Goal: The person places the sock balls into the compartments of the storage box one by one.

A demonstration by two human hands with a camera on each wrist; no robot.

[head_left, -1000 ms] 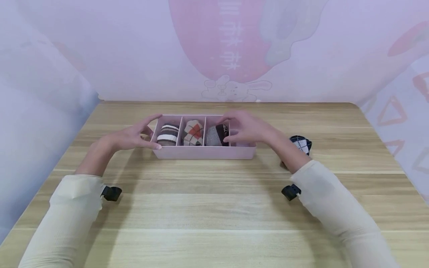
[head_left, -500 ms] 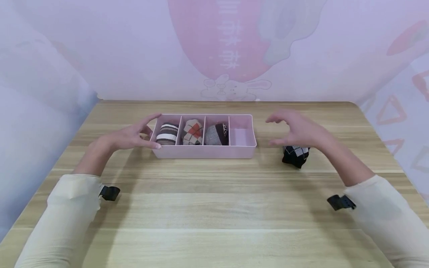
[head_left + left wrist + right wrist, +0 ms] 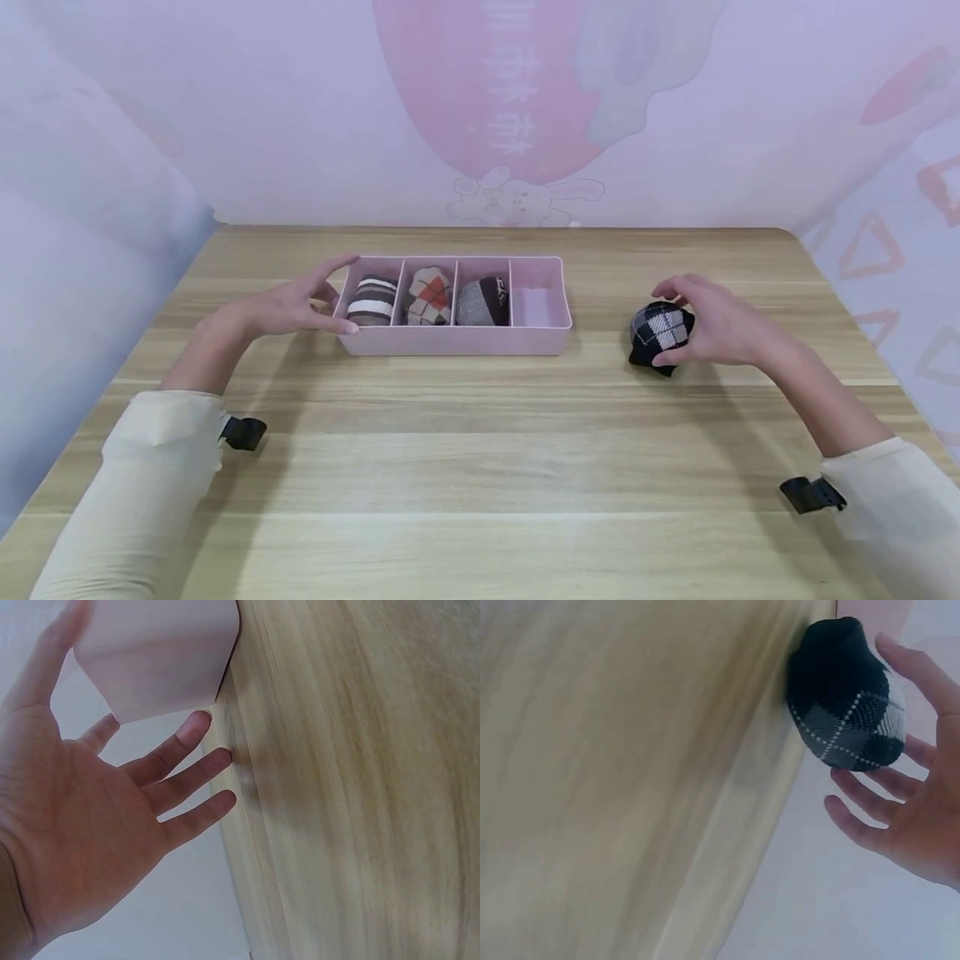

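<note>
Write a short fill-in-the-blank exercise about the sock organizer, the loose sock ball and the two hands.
1. The pink divided organizer has four compartments, and ____ of them hold rolled socks.
2. The empty compartment is the one at the organizer's ____ end.
3. The black argyle sock ball lies on the wooden table, at the fingers of the ____ hand.
4. The left hand touches the organizer's ____ end with straight fingers.

Missing words: three; right; right; left

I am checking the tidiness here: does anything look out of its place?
Yes: a black argyle sock ball lies on the wooden table, at the right hand, outside the pink divided box, whose right compartment is empty.
</note>
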